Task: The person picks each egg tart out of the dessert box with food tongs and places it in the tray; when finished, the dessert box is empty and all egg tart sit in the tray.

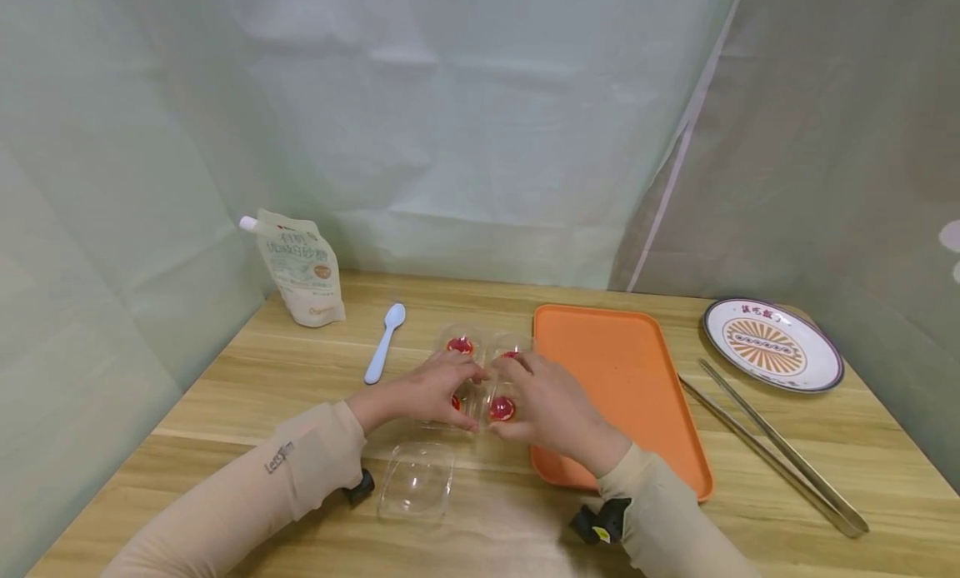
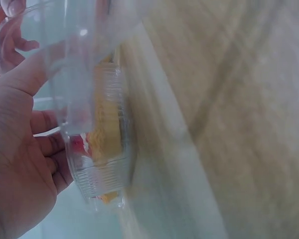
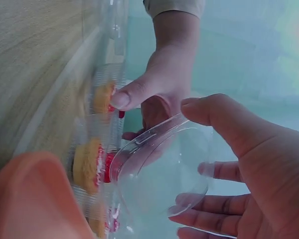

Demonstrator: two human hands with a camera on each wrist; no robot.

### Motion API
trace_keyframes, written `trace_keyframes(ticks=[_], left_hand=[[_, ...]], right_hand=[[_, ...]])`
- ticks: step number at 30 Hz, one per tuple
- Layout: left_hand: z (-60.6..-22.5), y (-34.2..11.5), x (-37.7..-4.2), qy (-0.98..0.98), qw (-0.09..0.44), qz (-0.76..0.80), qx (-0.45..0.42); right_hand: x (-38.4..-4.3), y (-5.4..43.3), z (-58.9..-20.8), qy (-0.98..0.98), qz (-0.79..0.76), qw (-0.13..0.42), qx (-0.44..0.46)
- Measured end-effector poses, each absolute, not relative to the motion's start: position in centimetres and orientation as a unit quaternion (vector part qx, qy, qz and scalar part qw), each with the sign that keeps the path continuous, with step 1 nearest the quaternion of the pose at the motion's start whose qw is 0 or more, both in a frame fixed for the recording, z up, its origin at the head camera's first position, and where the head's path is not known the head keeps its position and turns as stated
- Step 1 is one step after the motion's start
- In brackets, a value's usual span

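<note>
Clear plastic cups in a cluster hold small tarts (image 1: 502, 409) with glossy red tops, in the middle of the table. Over the right-hand cups, my right hand (image 1: 558, 407) grips a clear domed lid (image 3: 154, 169). Its thumb and fingertips are at opposite edges of the lid, which is tilted and apart from the tarts in the right wrist view. My left hand (image 1: 435, 391) bends over the left-hand cups, its thumb close to a cup (image 3: 107, 99); whether it grips that cup is unclear. A second clear lid (image 1: 416, 482) lies nearer me.
An orange tray (image 1: 611, 378) lies right of the cups, under my right forearm. Metal tongs (image 1: 787, 453) and a patterned plate (image 1: 821, 353) lie farther right. To the left are a light-blue spoon (image 1: 384, 345) and a standing pouch (image 1: 300, 270). Fabric walls enclose the table.
</note>
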State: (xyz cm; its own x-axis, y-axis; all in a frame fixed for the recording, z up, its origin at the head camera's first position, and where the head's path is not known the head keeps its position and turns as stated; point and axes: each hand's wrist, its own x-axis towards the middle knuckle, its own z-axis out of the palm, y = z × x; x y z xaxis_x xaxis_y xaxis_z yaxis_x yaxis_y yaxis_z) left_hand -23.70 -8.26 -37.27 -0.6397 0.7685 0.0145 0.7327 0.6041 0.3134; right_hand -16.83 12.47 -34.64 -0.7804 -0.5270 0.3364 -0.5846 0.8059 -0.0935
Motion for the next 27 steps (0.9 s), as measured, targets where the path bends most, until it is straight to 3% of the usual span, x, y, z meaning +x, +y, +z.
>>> trace_keyframes(ticks=[19,27], left_hand=[[-35.2,-8.3,-22.3,0.886,0.01,0.171,0.431],[-34.4,-8.8,-21.5,0.882,0.011,0.209,0.421]], right_hand=[[-15.3,13.6,-33.5,-0.905,0.187,0.223,0.31],[-14.9,14.2,-33.4,-0.911,0.223,0.2,0.283]])
